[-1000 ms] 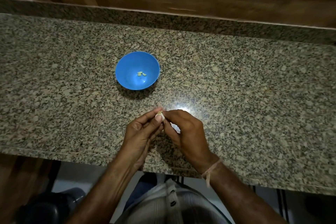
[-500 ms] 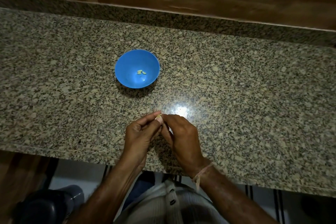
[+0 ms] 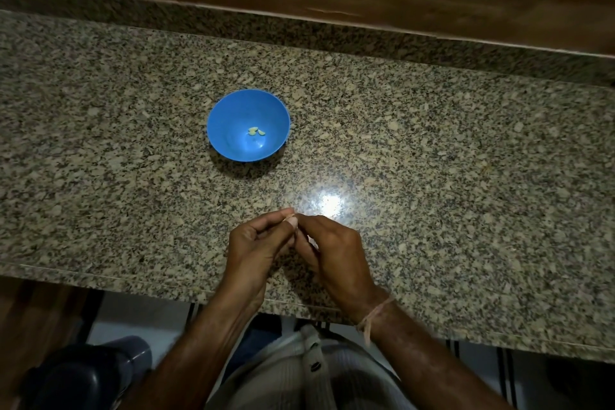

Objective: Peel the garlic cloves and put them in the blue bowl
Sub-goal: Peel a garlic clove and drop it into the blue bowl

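A blue bowl stands on the granite counter, with two or three small peeled garlic cloves at its bottom. Nearer the front edge, my left hand and my right hand meet fingertip to fingertip. Between them they pinch a small garlic clove, of which only a pale sliver shows. A bit of white skin peeks out under my right fingers. Both hands hover just above the counter, well in front of the bowl.
A wooden wall runs behind the counter's raised back ledge. A bright light reflection lies on the stone just beyond my hands. Below the front edge are my lap and a dark stool or bin at the lower left.
My hands have stayed together on the clove, fingers shifting slightly. The clove is more hidden now. The bowl has not moved.
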A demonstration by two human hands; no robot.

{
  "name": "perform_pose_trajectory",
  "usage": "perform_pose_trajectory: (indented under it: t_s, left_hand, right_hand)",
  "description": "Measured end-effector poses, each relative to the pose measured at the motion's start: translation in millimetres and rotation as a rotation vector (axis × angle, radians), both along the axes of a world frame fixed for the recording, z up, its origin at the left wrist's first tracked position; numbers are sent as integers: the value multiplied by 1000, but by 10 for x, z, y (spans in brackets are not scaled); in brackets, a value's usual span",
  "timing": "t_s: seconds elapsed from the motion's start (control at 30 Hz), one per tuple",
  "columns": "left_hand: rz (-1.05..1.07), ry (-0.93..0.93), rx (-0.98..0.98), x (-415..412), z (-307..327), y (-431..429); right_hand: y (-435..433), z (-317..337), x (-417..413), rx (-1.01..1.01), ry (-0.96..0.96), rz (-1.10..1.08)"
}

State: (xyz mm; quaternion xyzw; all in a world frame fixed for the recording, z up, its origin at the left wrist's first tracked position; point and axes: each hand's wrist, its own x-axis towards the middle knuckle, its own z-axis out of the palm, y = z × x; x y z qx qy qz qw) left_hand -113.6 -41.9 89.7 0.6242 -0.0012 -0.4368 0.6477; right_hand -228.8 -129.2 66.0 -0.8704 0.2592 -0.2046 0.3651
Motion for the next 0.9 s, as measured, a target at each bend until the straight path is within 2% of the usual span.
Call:
perform_pose_trajectory:
  t_s: [0.2, 0.9]
  left_hand:
    - [21, 5, 27, -33, -89, -20]
    - [29, 105, 75, 7, -157, -83]
  right_hand:
    - [64, -58, 4, -47, 23, -57]
    - [-85, -172, -7, -27, 7, 16]
